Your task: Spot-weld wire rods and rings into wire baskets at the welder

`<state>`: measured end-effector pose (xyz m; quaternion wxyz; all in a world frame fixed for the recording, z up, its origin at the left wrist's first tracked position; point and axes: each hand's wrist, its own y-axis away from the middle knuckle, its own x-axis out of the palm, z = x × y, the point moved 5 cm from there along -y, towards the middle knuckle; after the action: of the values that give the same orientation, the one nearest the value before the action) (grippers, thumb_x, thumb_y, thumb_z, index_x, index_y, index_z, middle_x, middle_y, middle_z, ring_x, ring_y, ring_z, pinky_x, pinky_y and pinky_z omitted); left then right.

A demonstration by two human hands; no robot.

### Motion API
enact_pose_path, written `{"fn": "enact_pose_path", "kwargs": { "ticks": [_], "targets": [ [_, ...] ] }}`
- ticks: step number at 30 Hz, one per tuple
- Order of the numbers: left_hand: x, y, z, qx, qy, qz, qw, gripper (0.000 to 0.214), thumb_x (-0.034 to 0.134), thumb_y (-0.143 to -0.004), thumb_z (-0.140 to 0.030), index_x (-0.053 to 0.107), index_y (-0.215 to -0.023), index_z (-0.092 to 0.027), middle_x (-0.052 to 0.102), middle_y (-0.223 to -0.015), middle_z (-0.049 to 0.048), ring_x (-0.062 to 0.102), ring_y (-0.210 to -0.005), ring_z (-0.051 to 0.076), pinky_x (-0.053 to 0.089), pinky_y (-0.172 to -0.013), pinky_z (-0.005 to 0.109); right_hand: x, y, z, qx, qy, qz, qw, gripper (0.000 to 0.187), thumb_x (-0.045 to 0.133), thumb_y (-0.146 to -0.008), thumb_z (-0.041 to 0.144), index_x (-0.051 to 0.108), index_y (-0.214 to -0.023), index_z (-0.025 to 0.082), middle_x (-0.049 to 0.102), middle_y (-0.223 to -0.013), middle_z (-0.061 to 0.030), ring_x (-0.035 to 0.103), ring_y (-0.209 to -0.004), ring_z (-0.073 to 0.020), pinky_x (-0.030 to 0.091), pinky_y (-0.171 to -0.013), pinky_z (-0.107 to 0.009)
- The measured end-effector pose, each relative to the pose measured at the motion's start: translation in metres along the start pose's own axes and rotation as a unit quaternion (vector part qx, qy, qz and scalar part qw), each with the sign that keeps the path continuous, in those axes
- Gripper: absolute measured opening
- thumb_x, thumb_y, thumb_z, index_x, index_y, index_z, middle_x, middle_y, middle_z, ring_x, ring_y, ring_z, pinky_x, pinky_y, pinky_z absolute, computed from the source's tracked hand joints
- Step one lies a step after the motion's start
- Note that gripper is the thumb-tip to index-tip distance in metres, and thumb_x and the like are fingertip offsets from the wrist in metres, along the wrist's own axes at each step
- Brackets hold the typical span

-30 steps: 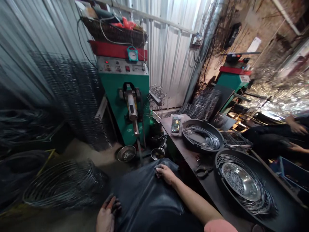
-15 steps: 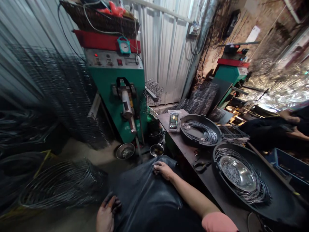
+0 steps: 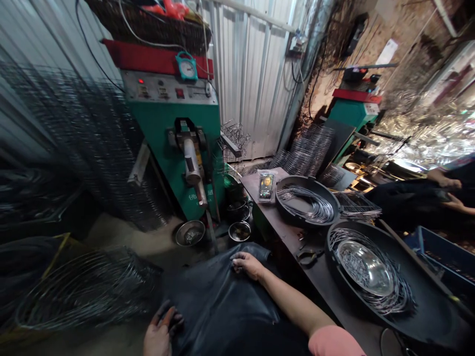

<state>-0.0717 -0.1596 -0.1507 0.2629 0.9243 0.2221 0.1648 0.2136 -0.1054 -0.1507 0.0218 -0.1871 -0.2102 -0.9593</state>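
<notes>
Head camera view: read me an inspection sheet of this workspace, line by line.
Surface: dark workbench, scattered with small bits.
Job's things: two black pans, one holding wire rings, the other holding wire rings and a steel bowl of small metal pieces.
Clutter: phone in clear packaging, pliers.
Grips: left hand and right hand both on a black apron.
Cables: black cable beside a green machine; bundle on the wall.
Surroundings: corrugated metal wall, stacked wire racks, a co-worker's hand.
</notes>
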Motion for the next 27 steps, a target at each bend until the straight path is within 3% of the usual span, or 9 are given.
{"fn": "enact_pose_path", "kwargs": {
  "ticks": [9,13,17,22,27],
  "targets": [
    [-0.001,-0.002,0.0,-0.001,-0.005,-0.01,1.0,0.039,0.069,-0.045,-0.022,0.057,-0.082,-0.018,0.06,-0.065,-0.0035,0.055,-0.049,0.011,0.045,-0.047,0.023,0.005,0.009,0.005,0.02,-0.011,0.007,1.0,0.04,0.074,-0.054,0.032,0.059,-0.085,0.013,0.057,-0.057,0.0024,0.052,-0.054,-0.009,0.039,-0.055,-0.024],
    [-0.003,-0.004,-0.005,-0.053,0.025,0.012,0.998,0.034,0.066,-0.046,-0.018,0.058,-0.08,-0.019,0.061,-0.064,-0.0019,0.056,-0.051,0.013,0.047,-0.048,0.024,0.008,0.014,0.009,0.024,-0.024,0.02,0.999,0.04,0.074,-0.055,0.031,0.059,-0.087,0.013,0.058,-0.058,0.002,0.053,-0.055,-0.0093,0.04,-0.055,-0.024],
    [-0.007,-0.025,-0.016,-0.111,0.026,-0.007,0.993,0.028,0.061,-0.049,-0.014,0.059,-0.076,-0.019,0.062,-0.062,0.0,0.057,-0.053,0.014,0.048,-0.049,0.026,0.009,0.02,0.015,0.02,-0.058,0.048,0.997,0.038,0.075,-0.057,0.03,0.059,-0.088,0.013,0.06,-0.068,0.0005,0.055,-0.058,-0.0085,0.041,-0.056,-0.023],
    [-0.003,-0.056,-0.027,-0.084,-0.003,-0.003,0.996,0.021,0.063,-0.052,-0.018,0.058,-0.073,-0.019,0.06,-0.06,-0.0009,0.056,-0.051,0.015,0.049,-0.049,0.028,0.006,0.027,0.021,0.016,-0.089,0.064,0.994,0.036,0.074,-0.062,0.028,0.059,-0.091,0.013,0.061,-0.076,-0.0016,0.056,-0.061,-0.0083,0.043,-0.057,-0.023],
    [0.003,-0.056,-0.028,-0.089,-0.054,-0.015,0.994,0.021,0.062,-0.054,-0.014,0.058,-0.074,-0.018,0.061,-0.063,0.0006,0.055,-0.048,0.012,0.046,-0.046,0.024,0.006,0.032,0.023,0.017,-0.112,0.088,0.99,0.035,0.074,-0.063,0.026,0.06,-0.092,0.013,0.062,-0.077,-0.0018,0.057,-0.062,-0.0088,0.044,-0.056,-0.023]
  ]
}}
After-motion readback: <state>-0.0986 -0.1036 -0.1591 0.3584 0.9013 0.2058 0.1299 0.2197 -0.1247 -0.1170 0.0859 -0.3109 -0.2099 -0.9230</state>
